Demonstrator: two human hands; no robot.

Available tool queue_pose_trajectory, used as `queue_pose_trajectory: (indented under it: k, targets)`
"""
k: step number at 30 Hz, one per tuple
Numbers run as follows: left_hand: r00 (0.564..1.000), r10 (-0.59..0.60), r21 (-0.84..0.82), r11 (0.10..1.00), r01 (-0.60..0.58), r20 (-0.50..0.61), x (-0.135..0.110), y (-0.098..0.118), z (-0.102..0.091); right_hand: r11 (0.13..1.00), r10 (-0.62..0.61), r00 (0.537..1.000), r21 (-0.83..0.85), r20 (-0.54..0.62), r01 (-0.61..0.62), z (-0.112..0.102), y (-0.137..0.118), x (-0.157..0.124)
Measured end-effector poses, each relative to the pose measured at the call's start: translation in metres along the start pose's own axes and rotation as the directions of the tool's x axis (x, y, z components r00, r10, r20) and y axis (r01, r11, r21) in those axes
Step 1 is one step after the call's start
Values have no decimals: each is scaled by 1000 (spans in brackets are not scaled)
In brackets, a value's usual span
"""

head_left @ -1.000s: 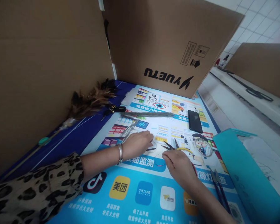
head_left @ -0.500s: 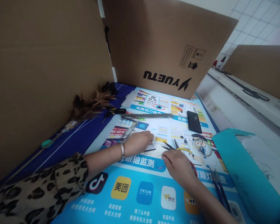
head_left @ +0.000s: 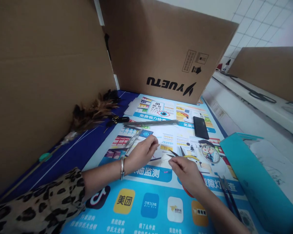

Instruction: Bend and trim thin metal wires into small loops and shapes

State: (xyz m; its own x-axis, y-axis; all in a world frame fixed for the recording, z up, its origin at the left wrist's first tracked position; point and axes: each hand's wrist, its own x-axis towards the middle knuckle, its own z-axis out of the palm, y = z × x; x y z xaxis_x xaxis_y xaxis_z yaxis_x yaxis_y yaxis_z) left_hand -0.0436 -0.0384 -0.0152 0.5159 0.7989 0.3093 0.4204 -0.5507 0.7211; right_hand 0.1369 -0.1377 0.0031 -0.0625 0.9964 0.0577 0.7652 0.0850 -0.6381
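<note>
My left hand [head_left: 143, 152], with a silver bracelet on its wrist, is raised over the printed mat with thumb and fingers pinched. A light, thin wire end [head_left: 159, 144] sticks out from its fingertips. My right hand [head_left: 187, 170] is also pinched, and a fine wire [head_left: 164, 160] runs left from its fingertips. Small pink beads [head_left: 165, 172] show below that wire. Behind and under my right hand lie pliers with dark jaws [head_left: 173, 153], a yellow handle [head_left: 191, 157] and a red handle [head_left: 187, 192], partly hidden by the hand.
Bundles of thin metal rods [head_left: 153, 123] lie further back, near a black phone [head_left: 200, 127]. At right are a round clear dish [head_left: 210, 153], dark-handled tweezers [head_left: 229, 198] and a teal case [head_left: 254, 182]. Cardboard panels [head_left: 171, 48] and a feather duster [head_left: 92, 112] border the mat.
My left hand has lifted and turned, its pinched fingers now higher above the mat. My right hand stays near the pliers. The whole view has shifted slightly.
</note>
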Motion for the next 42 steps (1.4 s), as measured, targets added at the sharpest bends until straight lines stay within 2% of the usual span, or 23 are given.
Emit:
queue_pose_trajectory:
  k: [7,10,12,14,16,18,20,23,27,30,33,36,38,42]
  targets:
    - [991,9,-8,1000,-11,-131,-2,-3,-2,991,-55,996,-120,66,62,10,-6,6]
    - [989,45,38,998,-40,-138,-4,-4,-3,999,-30,989,-9,145,31,11,-10,12]
    - [990,48,62,997,-40,-132,-4,-4,-3,991,-11,971,132,239,-22,11,-12,15]
    - [989,38,85,996,-26,-141,-5,-5,-3,980,10,955,187,298,-68,12,-13,19]
    - [989,32,105,994,-17,-142,-5,-5,-3,995,39,964,82,264,-63,14,-14,22]
    - [992,27,123,992,-13,-119,-5,-6,-3,996,46,984,-85,170,-32,15,-15,24]
    - [996,27,140,990,-15,-90,-5,-7,-3,986,32,994,-165,107,-14,15,-16,24]
    - [997,26,157,988,-14,-75,-6,-9,-2,998,31,998,-64,62,-28,13,-16,21]
    - [997,23,141,990,-11,-80,-6,-9,-2,966,64,998,250,-17,-58,14,-16,18]
    - [997,30,48,998,-27,-68,-7,-6,-2,915,89,995,398,-36,-68,18,-16,19]
    - [1000,-25,-197,980,24,-4,-6,-2,-1,887,117,992,454,-40,-86,22,-12,21]
    - [975,-92,-478,860,180,202,-5,-2,0,861,134,990,499,-43,-95,22,-8,21]
    - [943,-95,-561,783,268,318,-4,-3,2,821,153,988,559,-15,-119,21,-7,21]
    - [921,-120,-603,723,337,370,-4,-6,3,754,170,985,638,41,-157,21,-7,19]
